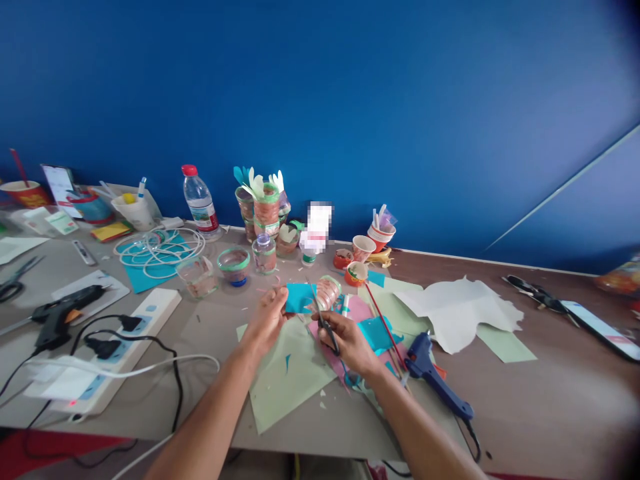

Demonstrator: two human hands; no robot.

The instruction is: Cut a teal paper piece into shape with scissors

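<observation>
My left hand [269, 319] pinches a small piece of teal paper [299, 298] above the table. My right hand [346, 340] is closed round the black handles of a pair of scissors [320, 310], whose blades point up and cross the teal piece. Just behind the paper lies a clear plastic cup [329, 292] with red stripes, on its side. Under my hands lie a pale green sheet [287, 373] and a pink sheet [357, 310].
A blue glue gun [435, 373] lies right of my hand, a black one [60, 313] at the left beside a white power strip [107, 350] with cables. Cups, jars and a water bottle [200, 203] line the blue wall. White paper [457, 307] and a phone [600, 328] lie right.
</observation>
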